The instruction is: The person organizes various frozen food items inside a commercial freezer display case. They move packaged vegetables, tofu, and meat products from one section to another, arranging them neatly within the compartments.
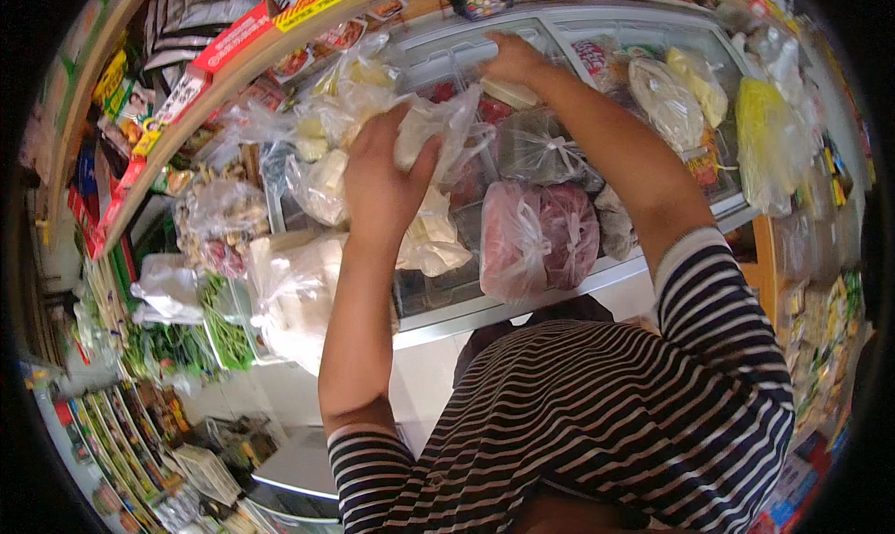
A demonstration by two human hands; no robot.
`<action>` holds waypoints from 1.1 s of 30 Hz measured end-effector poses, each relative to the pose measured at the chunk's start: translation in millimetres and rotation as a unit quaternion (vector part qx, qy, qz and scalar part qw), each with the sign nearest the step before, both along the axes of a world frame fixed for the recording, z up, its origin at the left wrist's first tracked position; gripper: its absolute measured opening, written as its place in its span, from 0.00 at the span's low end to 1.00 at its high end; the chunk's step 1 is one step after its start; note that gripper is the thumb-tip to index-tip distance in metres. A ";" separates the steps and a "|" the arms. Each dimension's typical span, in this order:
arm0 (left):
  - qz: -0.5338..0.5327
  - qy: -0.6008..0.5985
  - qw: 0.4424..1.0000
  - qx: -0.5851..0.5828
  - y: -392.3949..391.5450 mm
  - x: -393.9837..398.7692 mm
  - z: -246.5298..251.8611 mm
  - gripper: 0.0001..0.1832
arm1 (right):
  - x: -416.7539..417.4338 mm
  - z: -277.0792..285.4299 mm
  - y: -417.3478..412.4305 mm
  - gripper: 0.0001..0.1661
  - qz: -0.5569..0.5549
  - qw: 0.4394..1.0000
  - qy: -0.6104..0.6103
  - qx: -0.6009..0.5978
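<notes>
My left hand (384,163) rests against clear plastic bags on the glass top of a chest freezer, thumb spread from the fingers. A crumpled clear bag (447,125) lies at its thumb side; whether I grip it is unclear. Below the wrist sits a bag of pale flat pieces (433,237). My right hand (514,62) reaches to the far part of the freezer's sliding glass lid (440,55), above a pale oblong item (510,93). Its fingertips are blurred. Nearer me lie a knotted bag of pink contents (521,240) and a dark knotted bag (538,146).
Bags of pale food (668,104) lie on the right lid, with a yellow bag (762,142) beyond. At left stand a bag of mushroom-like pieces (220,216), a large white bag (294,289) and green beans (227,324). A shelf edge (231,41) curves overhead.
</notes>
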State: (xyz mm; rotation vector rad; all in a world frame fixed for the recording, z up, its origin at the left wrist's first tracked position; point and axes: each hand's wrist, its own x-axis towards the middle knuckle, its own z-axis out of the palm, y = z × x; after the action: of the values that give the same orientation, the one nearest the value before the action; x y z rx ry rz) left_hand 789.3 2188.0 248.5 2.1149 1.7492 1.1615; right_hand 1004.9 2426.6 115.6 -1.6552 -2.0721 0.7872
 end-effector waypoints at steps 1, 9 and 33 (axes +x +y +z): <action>-0.014 0.107 0.994 0.022 31.3 7.5 -12.5 0.32 | 12.8 -20.3 7.0 0.46 -0.074 0.986 -0.146 -0.033; -0.119 0.281 0.950 0.061 83.9 -15.4 -116.4 0.15 | 43.4 -24.4 -48.0 0.30 -0.082 0.991 -0.075 -0.076; -0.080 -0.379 0.869 -0.308 68.1 -83.8 -55.0 0.14 | -52.2 -36.4 -169.8 0.36 -0.148 0.958 -0.055 0.240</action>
State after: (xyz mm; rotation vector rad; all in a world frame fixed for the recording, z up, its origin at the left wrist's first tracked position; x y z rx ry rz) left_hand 705.5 2256.1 193.4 1.1632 1.2867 0.9951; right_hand 952.7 2256.7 79.2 -1.6887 -1.8261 0.0833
